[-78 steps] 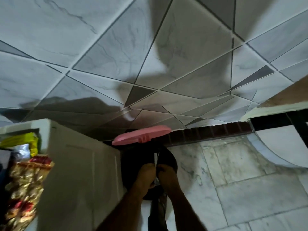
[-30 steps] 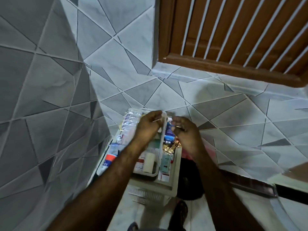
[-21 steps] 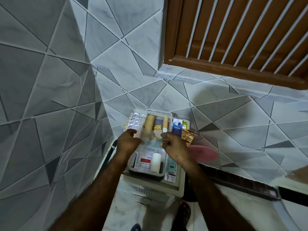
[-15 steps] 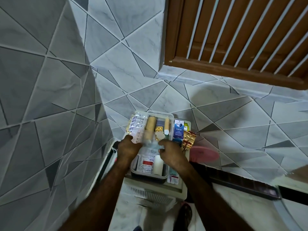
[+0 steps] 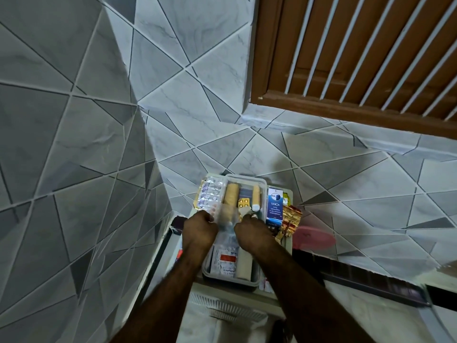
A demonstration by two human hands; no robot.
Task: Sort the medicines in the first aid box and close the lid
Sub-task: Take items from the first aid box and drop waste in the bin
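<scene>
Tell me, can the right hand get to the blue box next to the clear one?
Probably yes. The blue box lies uncovered just beyond the right hand, beside the clear first aid box, with nothing between. That hand is on the clear box's middle now.

The scene was dimly lit, with a cool bluish cast over the grey tiled wall point(image 5: 86, 120). The left part of that wall lay in soft shadow, while the tiles nearer the wooden louvred shutter point(image 5: 358, 53) were brighter. Wide-angle distortion bent the tile lines toward the edges. Both forearms looked dark and underexposed. The lower right corner was smeared with motion blur, and the clear first aid box point(image 5: 257, 280) showed only faint glare.
</scene>
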